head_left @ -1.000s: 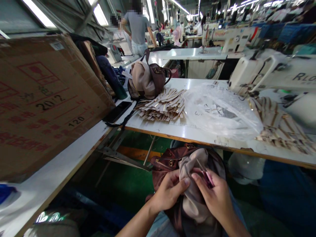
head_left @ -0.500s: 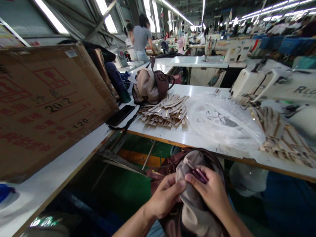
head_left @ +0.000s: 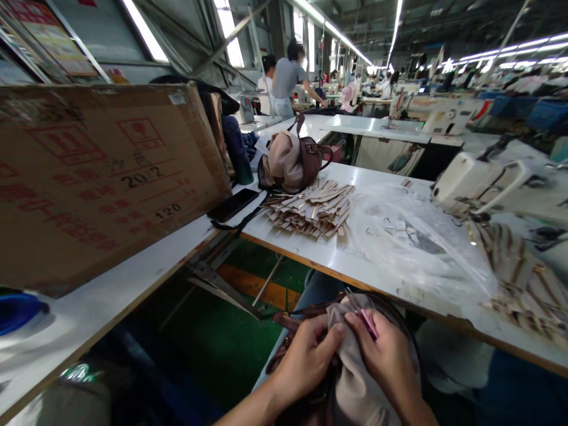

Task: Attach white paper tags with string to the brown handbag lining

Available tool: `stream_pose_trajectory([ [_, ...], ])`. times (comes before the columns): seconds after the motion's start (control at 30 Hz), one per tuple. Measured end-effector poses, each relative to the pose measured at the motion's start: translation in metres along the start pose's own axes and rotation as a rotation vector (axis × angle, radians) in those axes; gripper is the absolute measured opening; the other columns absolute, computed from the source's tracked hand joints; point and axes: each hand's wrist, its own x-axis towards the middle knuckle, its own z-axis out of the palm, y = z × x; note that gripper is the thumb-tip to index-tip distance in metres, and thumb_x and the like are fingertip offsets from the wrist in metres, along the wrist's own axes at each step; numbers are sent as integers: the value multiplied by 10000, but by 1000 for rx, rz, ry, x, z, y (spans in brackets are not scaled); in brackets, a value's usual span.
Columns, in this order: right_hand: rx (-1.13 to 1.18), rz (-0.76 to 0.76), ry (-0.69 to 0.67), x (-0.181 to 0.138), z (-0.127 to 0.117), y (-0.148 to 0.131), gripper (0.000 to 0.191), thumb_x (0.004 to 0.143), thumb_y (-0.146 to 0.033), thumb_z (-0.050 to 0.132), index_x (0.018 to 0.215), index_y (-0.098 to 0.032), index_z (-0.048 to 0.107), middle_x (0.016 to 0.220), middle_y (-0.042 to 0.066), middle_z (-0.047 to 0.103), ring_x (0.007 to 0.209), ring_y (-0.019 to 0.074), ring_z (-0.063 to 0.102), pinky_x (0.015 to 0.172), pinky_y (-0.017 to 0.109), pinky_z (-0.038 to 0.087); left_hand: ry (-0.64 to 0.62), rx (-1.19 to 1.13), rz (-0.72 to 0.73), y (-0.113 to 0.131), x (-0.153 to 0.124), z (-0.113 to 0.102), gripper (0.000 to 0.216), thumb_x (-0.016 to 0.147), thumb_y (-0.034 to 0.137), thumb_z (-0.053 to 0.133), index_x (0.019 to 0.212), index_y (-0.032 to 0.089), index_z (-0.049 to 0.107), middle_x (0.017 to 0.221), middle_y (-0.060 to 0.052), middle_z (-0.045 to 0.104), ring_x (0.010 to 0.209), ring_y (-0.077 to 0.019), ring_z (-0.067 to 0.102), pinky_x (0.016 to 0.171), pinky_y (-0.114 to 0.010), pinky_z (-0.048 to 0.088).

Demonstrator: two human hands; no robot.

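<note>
A dark brown handbag (head_left: 284, 349) rests on my lap, with its beige fabric lining (head_left: 355, 378) pulled out over it. My left hand (head_left: 310, 349) is closed, pinching a fold of that lining between thumb and fingers. Close beside it, my right hand (head_left: 384, 346) grips small pink-handled thread snips (head_left: 369, 324), whose thin metal tips point up and away from me along the cloth. The right thumb presses near the lining. Part of the bag is hidden behind both hands and the fabric.
Ahead, a white table (head_left: 284, 236) carries a pile of beige strips (head_left: 310, 210), a clear plastic bag (head_left: 412, 231), another handbag (head_left: 288, 160) and a phone (head_left: 233, 204). A cardboard box (head_left: 110, 183) stands left; a sewing machine (head_left: 497, 183) and more strips (head_left: 528, 272) are right.
My view has swung left, so the table things appear further right. The snips' metal tips now show above the lining; both hands keep their hold and sit slightly lower in view.
</note>
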Motion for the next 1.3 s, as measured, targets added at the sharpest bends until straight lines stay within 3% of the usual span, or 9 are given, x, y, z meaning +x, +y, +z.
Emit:
stream_pose_trajectory([
  [0.13,60,88,-201,8,-14,-1,433,745,-575,601,711,-147,658,681,81,678,681,236,646,606,276,479,45,52,38,2,-2,-6,394,903,478,449,781,117,551,585,32,454,458,-51,358,431,-161,275],
  [0.2,182,159,-330,9,-16,-1,424,708,-551,655,693,-127,654,672,69,668,664,218,632,587,259,481,4,52,22,1,-3,-8,372,898,470,466,811,120,556,622,23,467,486,-58,381,453,-162,301],
  [0.27,375,250,-369,7,-12,-3,429,704,-546,663,713,-118,649,685,60,661,639,194,615,573,253,484,-62,40,-13,1,-4,-10,358,893,466,480,849,120,560,647,15,475,504,-64,398,469,-165,320],
  [0.37,571,330,-282,-1,-4,-7,451,697,-571,652,692,-120,625,636,47,625,583,177,583,546,264,483,-116,26,-36,4,-6,-15,348,894,458,483,852,121,556,636,15,469,498,-64,399,472,-165,320],
  [0.43,538,301,-209,-7,0,-10,429,725,-553,638,661,-130,600,616,36,595,574,165,560,528,248,464,-133,43,-24,8,-7,-17,329,899,440,483,826,127,553,633,15,471,498,-65,406,478,-167,324],
  [0.63,253,8,79,-17,-1,-13,283,824,-422,598,716,-161,586,649,32,600,621,155,557,576,219,455,-123,127,60,14,-6,-16,303,907,399,476,849,125,592,707,-17,518,603,-108,453,576,-197,386],
  [0.8,136,-96,61,-16,3,-2,270,840,-382,584,687,-160,578,612,18,591,570,138,554,545,207,452,-113,62,41,2,-4,-15,313,907,409,471,818,123,563,670,-8,499,562,-96,454,535,-186,390],
  [1.03,220,57,-62,-14,-2,1,341,829,-450,576,661,-154,565,596,14,562,562,142,529,508,208,420,-119,-41,-31,-7,-3,-15,344,865,451,535,805,112,558,646,1,505,483,-62,448,469,-162,409],
  [1.3,116,-4,-144,-14,-17,-1,254,865,-402,541,759,-176,588,700,31,628,663,162,609,586,201,474,-112,-41,-3,-5,-2,-13,320,877,422,530,794,115,567,634,10,496,477,-50,435,455,-142,386],
])
